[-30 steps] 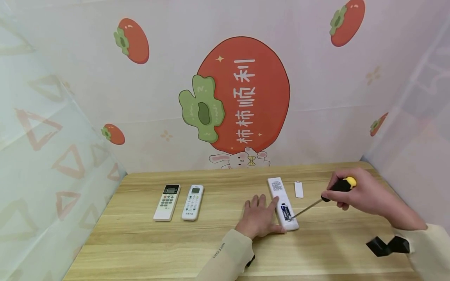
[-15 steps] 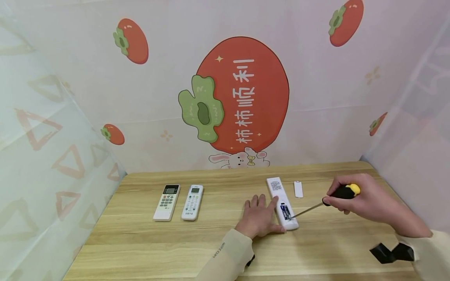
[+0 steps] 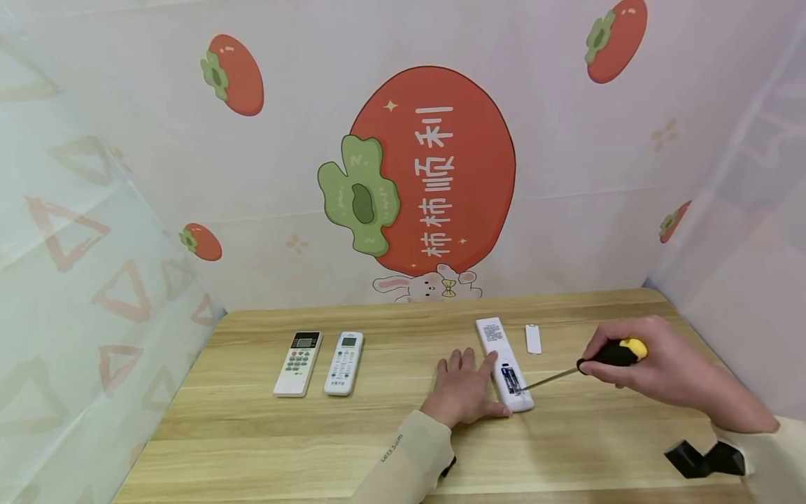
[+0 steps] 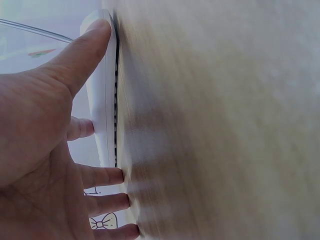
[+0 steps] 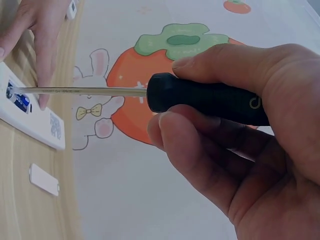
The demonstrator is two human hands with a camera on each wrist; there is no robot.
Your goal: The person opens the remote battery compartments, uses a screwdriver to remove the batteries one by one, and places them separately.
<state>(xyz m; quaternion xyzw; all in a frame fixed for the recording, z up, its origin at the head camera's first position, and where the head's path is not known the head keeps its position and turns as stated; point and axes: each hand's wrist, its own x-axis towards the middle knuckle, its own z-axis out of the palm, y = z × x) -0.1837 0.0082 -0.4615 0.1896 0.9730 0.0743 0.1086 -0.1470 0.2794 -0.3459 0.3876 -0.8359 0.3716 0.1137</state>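
Note:
A white remote control (image 3: 496, 344) lies face down on the wooden table, its battery compartment uncovered. Dark blue batteries (image 5: 21, 102) sit inside. My left hand (image 3: 462, 390) rests beside it with spread, fairly straight fingers; thumb and index finger touch the remote's left side and near end, and the other fingertips touch the tabletop. My right hand (image 3: 667, 364) grips the black and yellow handle of a screwdriver (image 5: 205, 97) between thumb and fingers. The metal shaft slants down to the left, its tip at the near end of the batteries. Exact tip contact is too small to tell.
The small white battery cover (image 3: 532, 339) lies to the right of the remote. Two more remotes lie face up at the left, one with a black top (image 3: 299, 365) and one white (image 3: 344, 364). A persimmon-patterned sheet (image 3: 252, 175) backs the table (image 3: 252, 434).
My right hand has shifted a little right and lower, so the screwdriver lies at a flatter slant. Its tip stays in the compartment. My left hand and the remote keep their places.

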